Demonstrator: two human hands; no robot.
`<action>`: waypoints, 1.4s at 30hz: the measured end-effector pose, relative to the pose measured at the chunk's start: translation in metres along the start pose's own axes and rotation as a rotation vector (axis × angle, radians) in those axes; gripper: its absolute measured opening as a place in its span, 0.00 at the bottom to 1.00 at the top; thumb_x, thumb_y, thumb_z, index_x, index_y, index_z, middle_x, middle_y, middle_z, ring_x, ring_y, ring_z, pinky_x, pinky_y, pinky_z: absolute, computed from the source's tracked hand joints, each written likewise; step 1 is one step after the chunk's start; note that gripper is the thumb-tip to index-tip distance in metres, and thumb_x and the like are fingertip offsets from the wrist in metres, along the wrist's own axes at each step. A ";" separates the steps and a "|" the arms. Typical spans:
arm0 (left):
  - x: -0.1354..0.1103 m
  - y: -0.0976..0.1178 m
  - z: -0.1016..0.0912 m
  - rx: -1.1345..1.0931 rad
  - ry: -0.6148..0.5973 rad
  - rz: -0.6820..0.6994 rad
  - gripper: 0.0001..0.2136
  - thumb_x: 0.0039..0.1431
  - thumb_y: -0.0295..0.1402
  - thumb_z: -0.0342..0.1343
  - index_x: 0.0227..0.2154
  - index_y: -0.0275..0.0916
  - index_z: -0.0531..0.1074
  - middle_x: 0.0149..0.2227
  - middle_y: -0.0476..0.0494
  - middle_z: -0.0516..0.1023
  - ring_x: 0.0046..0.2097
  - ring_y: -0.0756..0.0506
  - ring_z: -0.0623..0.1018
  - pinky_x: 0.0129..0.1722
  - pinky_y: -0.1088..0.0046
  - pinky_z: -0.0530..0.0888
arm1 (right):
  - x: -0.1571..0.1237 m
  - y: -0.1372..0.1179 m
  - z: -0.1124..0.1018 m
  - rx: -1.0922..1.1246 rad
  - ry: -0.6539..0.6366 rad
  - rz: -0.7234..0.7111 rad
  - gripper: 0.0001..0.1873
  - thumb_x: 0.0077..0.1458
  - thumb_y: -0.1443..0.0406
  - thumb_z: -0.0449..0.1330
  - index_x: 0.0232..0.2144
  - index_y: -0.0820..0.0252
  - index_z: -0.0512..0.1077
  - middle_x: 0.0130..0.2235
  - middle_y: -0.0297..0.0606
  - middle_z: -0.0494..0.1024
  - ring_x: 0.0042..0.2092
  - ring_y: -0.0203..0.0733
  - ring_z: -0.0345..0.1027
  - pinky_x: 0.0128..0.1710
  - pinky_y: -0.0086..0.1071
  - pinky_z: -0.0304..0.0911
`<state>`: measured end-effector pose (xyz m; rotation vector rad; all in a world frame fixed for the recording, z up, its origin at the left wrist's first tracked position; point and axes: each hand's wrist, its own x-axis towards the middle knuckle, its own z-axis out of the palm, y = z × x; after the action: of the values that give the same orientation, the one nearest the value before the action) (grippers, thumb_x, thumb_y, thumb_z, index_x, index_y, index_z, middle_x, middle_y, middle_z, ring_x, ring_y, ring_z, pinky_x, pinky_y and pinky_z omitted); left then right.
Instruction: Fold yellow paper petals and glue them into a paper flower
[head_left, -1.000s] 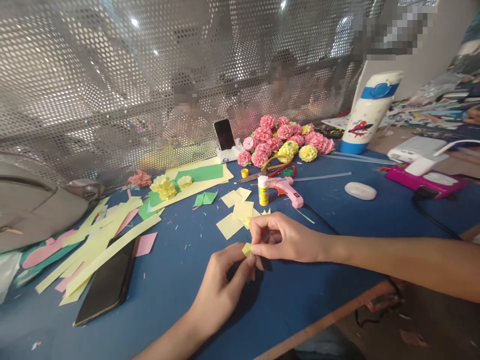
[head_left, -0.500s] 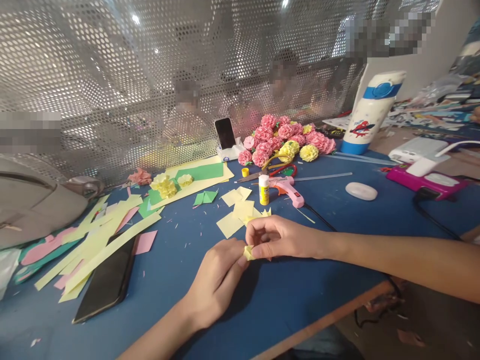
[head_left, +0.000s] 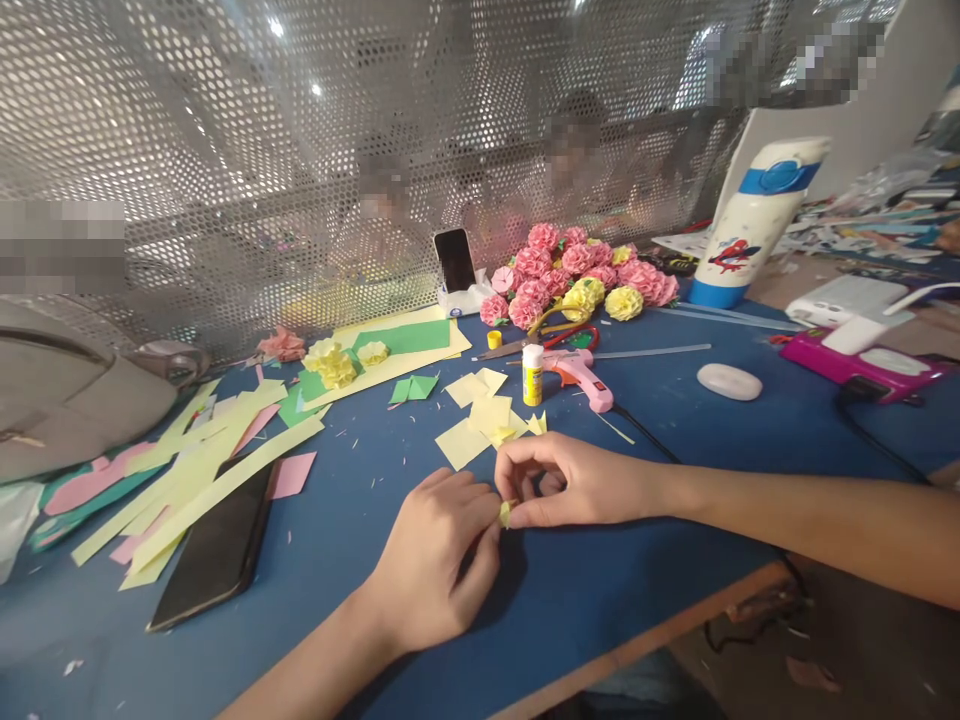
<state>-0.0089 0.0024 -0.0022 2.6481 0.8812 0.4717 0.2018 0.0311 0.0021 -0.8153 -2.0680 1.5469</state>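
Near the front edge of the blue counter (head_left: 337,560), two bare hands meet over a small folded piece of yellow paper (head_left: 505,515). The right hand (head_left: 566,485) pinches it narrowly between thumb and finger, its other fingers curled in. The left hand (head_left: 442,560) is beside it with its back upward, fingers bent together and thumb apart below them; its fingertips are hidden, so I cannot tell whether it grips the paper too.

Just beyond the right hand lie yellow paper squares (head_left: 461,443), some overlapping, with a pointed yellow fold (head_left: 538,424) next to them. Behind these a glue stick (head_left: 532,380) stands upright, its white end on top, beside a pink glue gun (head_left: 589,382). Red-handled scissors (head_left: 510,350) lie behind, near a small yellow cap (head_left: 493,340). Farther back, pink paper flowers (head_left: 534,262) are heaped with a few yellow paper flowers (head_left: 624,303), between a propped-up phone (head_left: 454,262) and a white-and-blue bottle (head_left: 739,240).

Toward the left, long yellow paper strips (head_left: 247,455) partly cover a black smartphone (head_left: 214,545). More yellow blooms (head_left: 330,364) rest by a green paper sheet (head_left: 409,342). Off to the right are a white rounded object (head_left: 729,381) and a magenta power strip (head_left: 892,370). A perforated metal screen (head_left: 225,150) rises at the back.
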 end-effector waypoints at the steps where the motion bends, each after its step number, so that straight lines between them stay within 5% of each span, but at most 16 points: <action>1: -0.001 0.000 0.000 0.021 0.004 -0.001 0.09 0.62 0.26 0.40 0.26 0.40 0.56 0.26 0.49 0.65 0.29 0.47 0.62 0.32 0.67 0.57 | 0.000 0.000 0.000 -0.006 0.005 0.003 0.11 0.55 0.61 0.65 0.34 0.61 0.68 0.32 0.31 0.69 0.31 0.30 0.59 0.27 0.24 0.55; 12: -0.003 0.008 0.008 0.136 0.022 0.004 0.08 0.61 0.26 0.42 0.26 0.39 0.59 0.27 0.47 0.68 0.29 0.46 0.63 0.31 0.66 0.55 | -0.003 -0.005 0.009 -0.203 0.091 -0.103 0.06 0.53 0.69 0.62 0.30 0.61 0.67 0.26 0.29 0.66 0.25 0.29 0.58 0.23 0.25 0.53; 23: -0.002 0.004 0.002 -0.367 0.091 -0.169 0.16 0.72 0.34 0.36 0.27 0.40 0.59 0.28 0.49 0.65 0.32 0.47 0.65 0.36 0.70 0.62 | 0.003 0.001 -0.004 -0.095 0.174 -0.112 0.08 0.59 0.61 0.62 0.34 0.61 0.72 0.34 0.34 0.74 0.35 0.34 0.64 0.30 0.26 0.56; 30: -0.001 0.004 0.003 -0.471 0.074 -0.193 0.15 0.72 0.35 0.39 0.32 0.39 0.66 0.32 0.48 0.69 0.36 0.47 0.69 0.38 0.72 0.64 | 0.000 0.000 -0.002 -0.113 0.190 -0.132 0.12 0.58 0.57 0.63 0.32 0.60 0.71 0.33 0.33 0.73 0.33 0.34 0.64 0.30 0.27 0.57; 32: -0.002 0.002 0.004 -0.479 0.083 -0.192 0.15 0.72 0.35 0.40 0.33 0.39 0.68 0.31 0.48 0.69 0.35 0.48 0.69 0.38 0.73 0.64 | -0.001 -0.001 -0.004 -0.162 0.292 -0.182 0.11 0.60 0.56 0.61 0.33 0.59 0.71 0.35 0.34 0.74 0.35 0.36 0.66 0.34 0.29 0.60; 37: -0.003 -0.003 0.006 -0.501 0.250 -0.241 0.15 0.72 0.36 0.41 0.32 0.39 0.68 0.29 0.50 0.67 0.33 0.50 0.68 0.35 0.75 0.62 | 0.009 0.005 -0.030 -0.255 0.970 -0.393 0.18 0.59 0.58 0.61 0.49 0.53 0.62 0.53 0.41 0.67 0.53 0.43 0.63 0.53 0.35 0.61; 39: -0.004 -0.004 0.006 -0.509 0.305 -0.269 0.15 0.72 0.36 0.41 0.32 0.39 0.68 0.29 0.50 0.67 0.32 0.50 0.68 0.35 0.75 0.62 | 0.016 0.015 -0.042 -0.262 0.987 -0.363 0.22 0.57 0.59 0.62 0.51 0.52 0.59 0.56 0.43 0.64 0.57 0.44 0.61 0.54 0.36 0.61; 42: -0.004 -0.004 0.005 -0.510 0.354 -0.291 0.16 0.72 0.37 0.41 0.31 0.39 0.68 0.28 0.50 0.68 0.32 0.49 0.68 0.35 0.75 0.63 | 0.025 0.034 -0.053 -0.304 0.799 -0.271 0.27 0.56 0.60 0.61 0.54 0.55 0.55 0.55 0.46 0.67 0.56 0.46 0.63 0.55 0.40 0.63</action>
<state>-0.0122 0.0018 -0.0095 1.9697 1.0565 0.9599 0.2240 0.0924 -0.0159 -0.9969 -1.7071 0.6044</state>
